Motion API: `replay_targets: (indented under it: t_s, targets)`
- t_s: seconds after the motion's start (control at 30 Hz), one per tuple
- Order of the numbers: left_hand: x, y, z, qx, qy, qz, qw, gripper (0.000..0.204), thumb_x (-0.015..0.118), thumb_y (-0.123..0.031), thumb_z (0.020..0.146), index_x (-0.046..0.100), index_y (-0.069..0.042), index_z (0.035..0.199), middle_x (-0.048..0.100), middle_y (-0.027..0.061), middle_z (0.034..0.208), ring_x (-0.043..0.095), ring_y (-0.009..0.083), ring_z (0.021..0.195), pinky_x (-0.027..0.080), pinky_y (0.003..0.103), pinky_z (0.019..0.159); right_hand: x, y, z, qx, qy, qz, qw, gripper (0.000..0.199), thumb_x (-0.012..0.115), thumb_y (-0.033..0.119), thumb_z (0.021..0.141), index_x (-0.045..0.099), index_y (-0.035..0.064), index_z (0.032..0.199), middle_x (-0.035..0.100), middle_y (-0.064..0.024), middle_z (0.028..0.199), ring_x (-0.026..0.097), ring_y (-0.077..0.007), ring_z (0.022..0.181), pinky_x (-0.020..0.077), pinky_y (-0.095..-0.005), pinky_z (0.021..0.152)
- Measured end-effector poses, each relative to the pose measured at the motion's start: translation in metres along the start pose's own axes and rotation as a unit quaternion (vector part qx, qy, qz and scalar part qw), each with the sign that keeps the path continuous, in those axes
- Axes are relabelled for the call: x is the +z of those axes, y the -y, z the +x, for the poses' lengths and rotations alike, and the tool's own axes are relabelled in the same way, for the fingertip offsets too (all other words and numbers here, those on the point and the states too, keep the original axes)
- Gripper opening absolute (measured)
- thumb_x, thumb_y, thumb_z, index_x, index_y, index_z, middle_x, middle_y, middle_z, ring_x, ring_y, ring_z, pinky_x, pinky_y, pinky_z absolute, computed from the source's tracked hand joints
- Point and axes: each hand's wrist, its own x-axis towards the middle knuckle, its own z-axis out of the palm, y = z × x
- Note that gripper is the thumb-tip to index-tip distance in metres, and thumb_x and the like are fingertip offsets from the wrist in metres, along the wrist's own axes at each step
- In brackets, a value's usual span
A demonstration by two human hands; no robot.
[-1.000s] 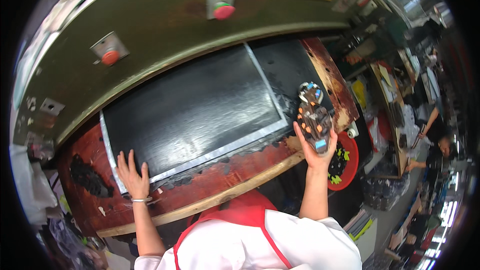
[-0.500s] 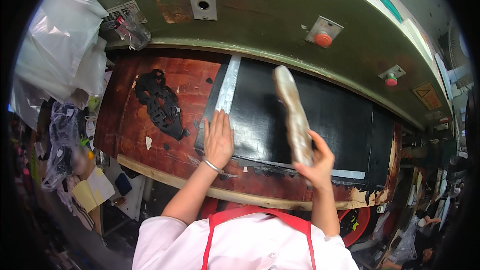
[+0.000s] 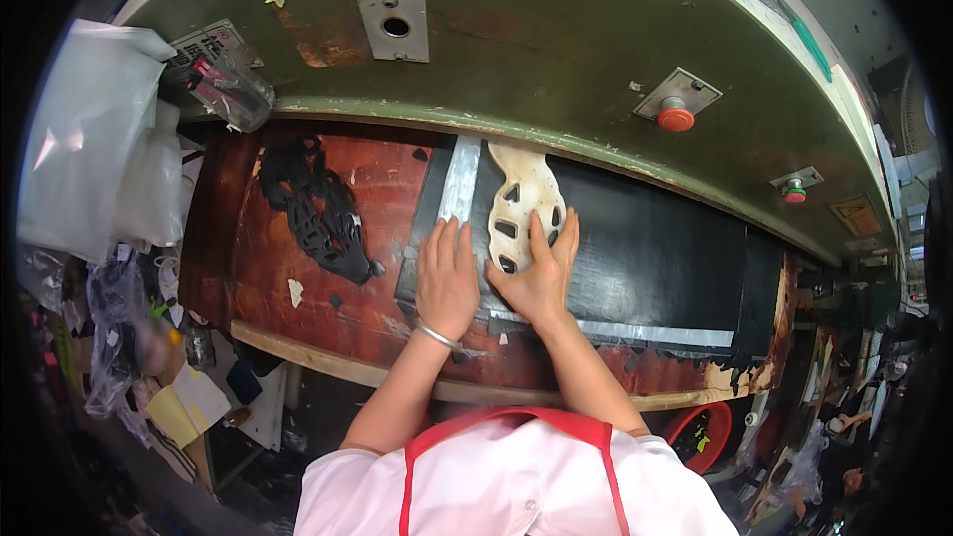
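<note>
The tabletop (image 3: 397, 134) is red-brown wood, scuffed and worn pale at its right end, with one wooden rail (image 3: 318, 355) along its near edge. One black sheet (image 3: 655, 238) covers the middle and right, with two silver strips in sight: one strip (image 3: 461, 179) runs across its left part, another strip (image 3: 655, 334) along its near side. Behind stands one green machine (image 3: 516, 60), its front bearing three metal plates: one with a round hole (image 3: 395, 28), two with a button each, a red button (image 3: 676, 117) and a green-collared button (image 3: 793, 193).

Around this is a cluttered workroom: white plastic (image 3: 94, 139) at left, one red basket (image 3: 723, 429) on the lower right.

Two hands are at work. One cream board (image 3: 526, 179), with at least four dark openings, lies on the sheet beside the left strip. The right hand (image 3: 541, 283) holds its near end between thumb and fingers. The left hand (image 3: 447, 283) lies flat, fingers straight and close together, gripping nothing. One black cutout (image 3: 316, 218) lies on the wood farther left.
</note>
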Motion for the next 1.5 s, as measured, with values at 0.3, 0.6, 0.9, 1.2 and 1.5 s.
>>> replay_targets:
  t_s: [0.3,0.6,0.9,1.2,1.5]
  targets:
    - [0.028,0.013,0.080,0.016,-0.047,-0.045,0.998,0.041,0.059,-0.004,0.085,0.055,0.000,0.125,0.053,0.0187,0.128,0.047,0.0367,0.124,0.042,0.044,0.102,-0.080,-0.068,-0.003,-0.175,0.011,0.071,0.982,0.049,0.076,0.020,0.075,0.061,-0.0039,0.115,0.069,-0.0124,0.093,0.066,-0.0300,0.082,0.0345,-0.0563,0.106]
    - [0.006,-0.007,0.057,-0.092,0.059,-0.035,0.993,0.019,0.066,-0.011,0.084,0.063,-0.005,0.101,0.059,0.0114,0.082,0.056,0.0308,0.080,0.042,0.043,0.072,-0.201,-0.216,0.138,0.078,-0.298,-0.211,0.928,0.094,0.045,0.048,0.098,-0.009,-0.0118,0.147,-0.004,-0.0381,0.152,-0.001,-0.0480,0.144,0.0046,-0.0497,0.118]
    - [0.035,-0.014,0.057,0.000,-0.068,-0.046,0.997,0.005,0.067,-0.013,0.081,0.067,-0.008,0.080,0.066,0.0085,0.073,0.061,0.0290,0.068,0.047,0.040,0.064,-0.201,-0.242,0.118,0.065,-0.272,-0.228,0.933,0.099,0.055,0.044,0.094,-0.008,-0.0104,0.148,-0.001,-0.0334,0.155,0.003,-0.0431,0.146,0.0089,-0.0474,0.119]
    - [0.058,-0.016,0.016,-0.004,-0.071,-0.079,0.994,0.022,0.069,-0.027,0.080,0.063,-0.009,0.071,0.053,0.0063,0.082,0.054,0.0247,0.087,0.043,0.037,0.078,-0.140,-0.187,-0.025,0.071,0.018,-0.034,0.997,0.032,0.065,0.025,0.094,0.070,-0.0047,0.103,0.072,-0.0190,0.095,0.069,-0.0259,0.083,0.0564,-0.0341,0.074]
    - [0.019,-0.033,-0.047,-0.036,-0.012,-0.127,0.991,0.023,0.071,-0.029,0.078,0.067,-0.007,0.071,0.054,0.0069,0.085,0.053,0.0246,0.093,0.041,0.039,0.083,-0.163,-0.198,-0.047,0.133,0.050,-0.002,0.990,0.028,0.068,0.024,0.090,0.072,-0.0026,0.099,0.072,-0.0157,0.090,0.067,-0.0293,0.078,0.0560,-0.0390,0.072]
